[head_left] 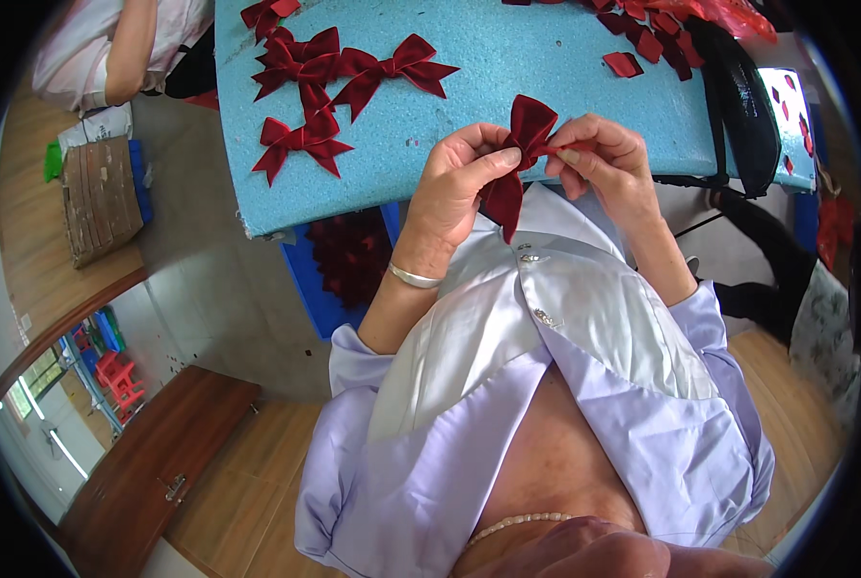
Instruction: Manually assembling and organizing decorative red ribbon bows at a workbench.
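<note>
From here I see the left hand pinching a dark-red velvet bow over the blue table's near edge, the right hand closed fingertip-tight on a thin red strip, where too hard a tug could skew the loops.

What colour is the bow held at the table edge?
The bow is dark red; head view shows it.

Bright Light, Rim Distorted

Bright, mostly even lighting is recorded; a window is seen glowing at far left. Glare is noted on the black bag. The red bow is rendered fairly sharply. Edges are bent toward the rim; corners are blacked out.
</note>
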The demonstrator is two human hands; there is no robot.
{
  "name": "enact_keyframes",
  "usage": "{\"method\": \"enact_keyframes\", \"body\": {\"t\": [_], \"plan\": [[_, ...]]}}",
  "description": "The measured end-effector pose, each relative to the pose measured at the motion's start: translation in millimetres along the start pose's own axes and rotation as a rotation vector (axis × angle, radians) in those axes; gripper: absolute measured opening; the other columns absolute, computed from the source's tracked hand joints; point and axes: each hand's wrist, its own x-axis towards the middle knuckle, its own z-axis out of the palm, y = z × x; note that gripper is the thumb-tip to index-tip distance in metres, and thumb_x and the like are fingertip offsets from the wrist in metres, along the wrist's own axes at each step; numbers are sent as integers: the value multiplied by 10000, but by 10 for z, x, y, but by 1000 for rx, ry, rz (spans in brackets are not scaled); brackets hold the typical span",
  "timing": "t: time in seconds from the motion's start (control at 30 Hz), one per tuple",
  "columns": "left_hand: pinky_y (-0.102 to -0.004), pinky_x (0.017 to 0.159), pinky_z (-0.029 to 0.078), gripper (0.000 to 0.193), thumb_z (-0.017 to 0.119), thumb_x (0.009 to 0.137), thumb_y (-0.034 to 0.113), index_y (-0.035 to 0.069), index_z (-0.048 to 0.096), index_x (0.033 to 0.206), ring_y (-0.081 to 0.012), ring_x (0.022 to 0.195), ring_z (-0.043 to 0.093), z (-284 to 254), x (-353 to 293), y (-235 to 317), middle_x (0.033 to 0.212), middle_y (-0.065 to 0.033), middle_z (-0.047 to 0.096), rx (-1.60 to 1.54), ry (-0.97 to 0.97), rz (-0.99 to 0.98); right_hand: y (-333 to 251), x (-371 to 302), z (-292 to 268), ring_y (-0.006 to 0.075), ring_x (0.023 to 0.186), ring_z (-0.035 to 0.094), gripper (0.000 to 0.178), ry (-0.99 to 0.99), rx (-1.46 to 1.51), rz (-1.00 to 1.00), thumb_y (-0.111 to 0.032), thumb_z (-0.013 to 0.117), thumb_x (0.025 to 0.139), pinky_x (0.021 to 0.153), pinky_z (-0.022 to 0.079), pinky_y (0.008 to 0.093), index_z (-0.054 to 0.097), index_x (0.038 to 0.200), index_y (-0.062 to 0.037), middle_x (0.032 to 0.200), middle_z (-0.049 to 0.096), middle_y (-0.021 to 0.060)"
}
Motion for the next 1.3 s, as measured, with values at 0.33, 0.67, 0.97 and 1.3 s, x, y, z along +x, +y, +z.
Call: {"method": "enact_keyframes", "body": {"t": [0.33,0.67,0.97,1.3], "plan": [[-228,768,501,155,688,871,42,1,622,1005,-77,835,602,202,-18,10,920,-33,655,309,38,232,-108,46,-24,126,633,584,127,65,241,189,-70,616,922,509,434,240,538,832,-23,830,637,83],[-225,745,488,153,683,885,52,12,611,1014,-53,814,582,233,13,-4,906,-6,650,258,30,119,16,55,36,116,765,561,231,30,-604,-681,121,687,795,621,447,237,539,924,1,851,592,78],[-209,547,450,160,705,879,61,16,610,999,-38,640,550,274,-16,-55,816,-1,635,446,55,302,-130,82,-65,54,574,500,191,42,63,251,-185,654,926,473,354,194,610,996,-13,745,593,7],[-205,636,446,144,656,946,149,12,652,991,-34,741,540,260,-13,-74,843,17,634,259,55,251,-79,55,86,56,611,464,144,77,-314,-50,-130,685,897,505,344,213,629,909,3,724,561,0]]}}
